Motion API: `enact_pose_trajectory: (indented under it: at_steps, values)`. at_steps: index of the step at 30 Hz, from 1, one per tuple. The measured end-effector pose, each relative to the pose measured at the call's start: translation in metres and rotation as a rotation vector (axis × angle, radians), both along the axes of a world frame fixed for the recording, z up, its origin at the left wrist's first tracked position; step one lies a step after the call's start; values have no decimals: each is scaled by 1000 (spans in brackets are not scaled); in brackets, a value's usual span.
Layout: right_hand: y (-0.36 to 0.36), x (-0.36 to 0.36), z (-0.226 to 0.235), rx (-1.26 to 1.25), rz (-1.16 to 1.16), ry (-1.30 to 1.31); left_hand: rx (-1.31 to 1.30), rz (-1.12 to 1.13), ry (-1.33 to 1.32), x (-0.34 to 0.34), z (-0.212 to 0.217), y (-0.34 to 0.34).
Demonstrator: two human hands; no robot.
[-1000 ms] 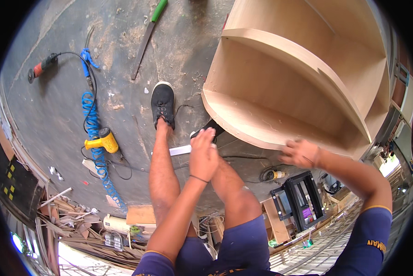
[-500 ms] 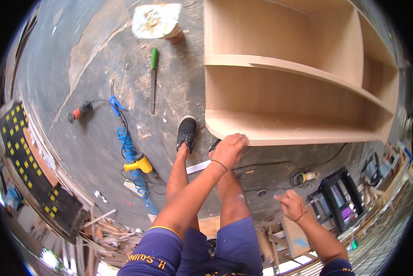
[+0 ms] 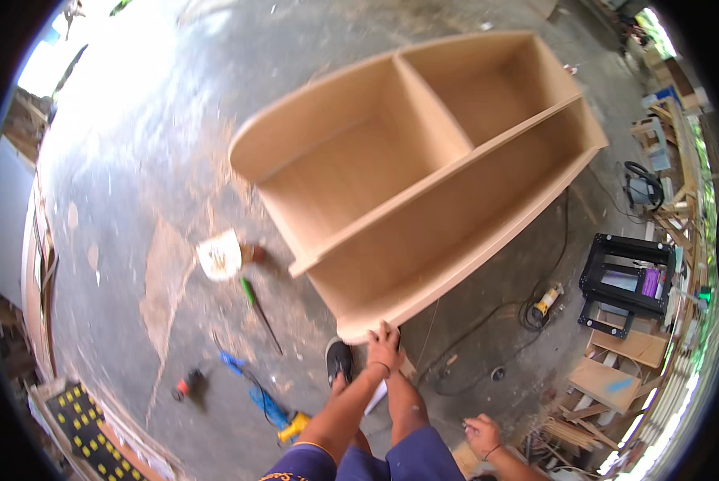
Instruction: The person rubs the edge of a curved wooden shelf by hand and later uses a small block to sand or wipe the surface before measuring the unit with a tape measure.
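Observation:
A light-wood shelf unit (image 3: pixel 456 180) with several compartments lies on the floor in front of me, its open side up. My left hand (image 3: pixel 385 350) rests on the unit's near rounded corner, fingers spread over the edge of the board. Low on the right, my right hand (image 3: pixel 483 437) is held away from the unit with its fingers curled together. Whatever may be between those fingertips is too small to make out.
Left of the unit are a tub with a stained white cover (image 3: pixel 219 255), a green-handled file (image 3: pixel 257 309), a red-and-black tool (image 3: pixel 188 385) and a yellow tool (image 3: pixel 294 426). To the right lie a corded yellow tool (image 3: pixel 547 301), a black frame (image 3: pixel 628 280) and wood offcuts (image 3: pixel 608 381).
The view has tilted up and turned, so the whole shelf unit shows at a slant. My left hand stays at its near corner, its fingers now spread on the edge. The right hand remains apart.

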State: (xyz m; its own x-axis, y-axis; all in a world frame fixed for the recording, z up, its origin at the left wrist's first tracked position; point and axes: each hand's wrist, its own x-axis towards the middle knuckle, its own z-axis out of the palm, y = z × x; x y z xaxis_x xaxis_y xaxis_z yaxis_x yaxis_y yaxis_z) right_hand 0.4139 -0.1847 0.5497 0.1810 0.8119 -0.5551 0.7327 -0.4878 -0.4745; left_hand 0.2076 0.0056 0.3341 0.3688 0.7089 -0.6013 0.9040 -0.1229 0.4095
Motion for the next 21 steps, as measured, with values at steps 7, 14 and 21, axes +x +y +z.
enact_pose_trajectory:
  at_steps: [7,14,21]
  values:
    - [-20,-84,66,-12,-228,170,-11,-512,-380,-46,7,-24]
    - [-136,-57,23,-166,-544,86,-367,380,3,-265,132,-88]
    - [-116,-47,19,-90,-621,-67,-200,446,182,-337,203,-78]
